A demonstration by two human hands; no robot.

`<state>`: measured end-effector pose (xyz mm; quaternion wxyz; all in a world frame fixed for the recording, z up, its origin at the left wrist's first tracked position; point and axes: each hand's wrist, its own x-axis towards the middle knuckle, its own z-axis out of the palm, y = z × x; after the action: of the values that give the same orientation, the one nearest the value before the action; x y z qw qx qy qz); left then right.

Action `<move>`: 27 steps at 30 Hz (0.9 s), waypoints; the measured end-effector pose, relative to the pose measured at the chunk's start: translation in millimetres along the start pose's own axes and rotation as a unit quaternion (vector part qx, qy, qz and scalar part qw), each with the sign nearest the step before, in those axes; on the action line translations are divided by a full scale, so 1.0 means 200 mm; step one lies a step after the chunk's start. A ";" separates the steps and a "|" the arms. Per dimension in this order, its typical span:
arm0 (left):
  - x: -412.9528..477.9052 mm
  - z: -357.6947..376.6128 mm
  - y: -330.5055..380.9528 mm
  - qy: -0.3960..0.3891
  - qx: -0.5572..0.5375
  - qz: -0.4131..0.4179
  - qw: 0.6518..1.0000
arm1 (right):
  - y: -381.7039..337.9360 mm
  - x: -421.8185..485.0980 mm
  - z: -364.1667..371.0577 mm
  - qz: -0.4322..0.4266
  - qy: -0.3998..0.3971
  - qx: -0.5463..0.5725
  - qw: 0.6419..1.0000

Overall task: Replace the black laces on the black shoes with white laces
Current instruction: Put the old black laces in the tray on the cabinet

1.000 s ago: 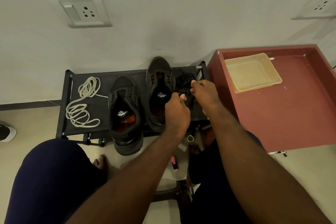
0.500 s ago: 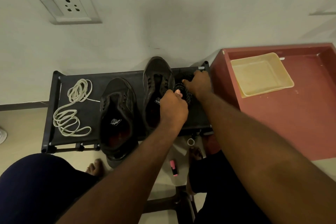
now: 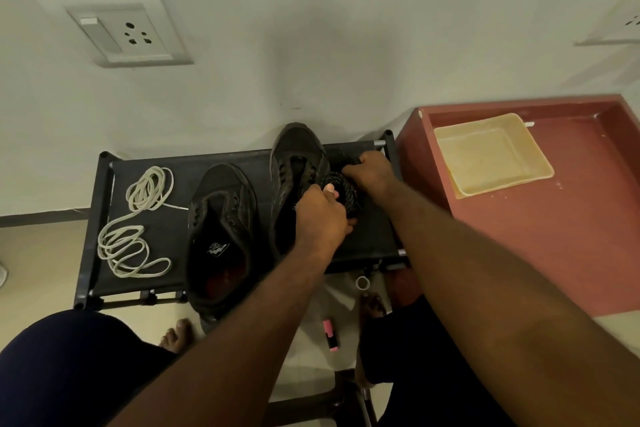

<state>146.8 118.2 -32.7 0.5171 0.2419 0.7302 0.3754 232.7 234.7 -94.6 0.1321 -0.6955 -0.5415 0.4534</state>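
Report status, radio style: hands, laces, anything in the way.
Left hand and right hand both gripping the coiled black lace. White laces untouched on rack, left of the shoes. No obstruction seen.

Single head-worn view: above near edge of black rack [image 3: 178, 236], facing forward-down toward wall [image 3: 311, 45] behind rack, close.

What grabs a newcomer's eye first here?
Both hands meet mid-frame: the left hand and right hand grip a coiled bundle of black lace beside the far black shoe on the black fabric rack. Loose white laces lie coiled at the rack's left end. To the right, a beige plastic tray sits on a reddish-brown table.
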 end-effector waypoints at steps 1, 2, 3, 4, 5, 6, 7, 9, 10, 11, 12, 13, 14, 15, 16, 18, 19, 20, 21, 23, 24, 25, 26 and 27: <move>-0.01 0.00 0.00 -0.003 -0.002 -0.001 1.000 | 0.01 -0.03 -0.03 -0.002 -0.007 0.075 0.997; -0.02 0.00 0.01 -0.005 -0.004 -0.004 1.000 | 0.02 -0.06 -0.06 -0.002 -0.016 0.139 0.990; -0.02 0.00 0.02 -0.007 -0.002 -0.007 1.000 | 0.02 -0.09 -0.10 0.001 -0.024 0.191 0.981; -0.03 0.00 0.03 -0.010 0.004 -0.008 1.000 | 0.02 -0.12 -0.15 0.005 -0.031 0.235 0.971; -0.04 0.01 0.04 -0.011 0.011 -0.004 1.000 | 0.01 -0.16 -0.19 0.007 -0.036 0.272 0.962; -0.05 0.02 0.05 -0.016 0.017 0.007 1.000 | 0.00 -0.19 -0.26 0.004 -0.035 0.300 0.953; -0.06 0.04 0.07 -0.024 0.024 0.022 0.999 | 0.00 -0.22 -0.33 -0.001 -0.030 0.318 0.948; -0.08 0.09 0.12 -0.039 0.045 0.054 0.997 | 0.02 -0.24 -0.49 -0.008 -0.011 0.331 0.943; -0.08 0.12 0.15 -0.049 0.056 0.064 0.995 | 0.04 -0.25 -0.58 -0.010 0.002 0.327 0.945; -0.08 0.17 0.18 -0.062 0.060 0.068 0.994 | 0.06 -0.26 -0.67 -0.010 0.023 0.318 0.948; -0.09 0.22 0.21 -0.077 0.061 0.066 0.993 | 0.09 -0.25 -0.76 -0.011 0.045 0.308 0.950; -0.08 0.28 0.23 -0.088 0.063 0.063 0.992 | 0.12 -0.24 -0.83 -0.012 0.066 0.293 0.954; -0.08 0.34 0.25 -0.097 0.064 0.058 0.992 | 0.14 -0.23 -0.91 -0.012 0.086 0.279 0.956; -0.07 0.39 0.26 -0.105 0.065 0.050 0.991 | 0.16 -0.22 -0.97 -0.013 0.101 0.260 0.960; -0.06 0.45 0.27 -0.112 0.069 0.042 0.990 | 0.19 -0.19 -1.01 -0.013 0.115 0.239 0.964; -0.01 0.53 0.29 -0.117 0.076 0.028 0.990 | 0.23 -0.14 -1.05 -0.008 0.140 0.196 0.971; 0.02 0.56 0.31 -0.119 0.088 0.030 0.989 | 0.26 -0.11 -1.04 -0.002 0.147 0.180 0.973; 0.05 0.59 0.32 -0.119 0.101 0.036 0.987 | 0.28 -0.08 -1.03 0.006 0.147 0.172 0.974; 0.09 0.62 0.34 -0.123 0.114 0.047 0.985 | 0.31 -0.04 -1.00 0.014 0.136 0.174 0.975; 0.14 0.67 0.38 -0.132 0.123 0.049 0.982 | 0.34 0.01 -0.94 0.025 0.113 0.164 0.980; 0.15 0.70 0.41 -0.131 0.132 0.039 0.982 | 0.37 0.04 -0.93 0.031 0.125 0.122 0.984; 0.17 0.73 0.43 -0.129 0.150 0.038 0.980 | 0.38 0.05 -0.93 0.029 0.147 0.074 0.986; 0.18 0.76 0.45 -0.130 0.166 0.045 0.977 | 0.40 0.07 -0.92 0.025 0.174 0.057 0.983; 0.20 0.79 0.46 -0.132 0.183 0.056 0.973 | 0.42 0.08 -0.92 0.027 0.188 0.068 0.979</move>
<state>277.5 249.5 -10.3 0.5338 0.4205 0.6971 0.2289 428.7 273.8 -56.3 0.2664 -0.7718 -0.4562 0.3540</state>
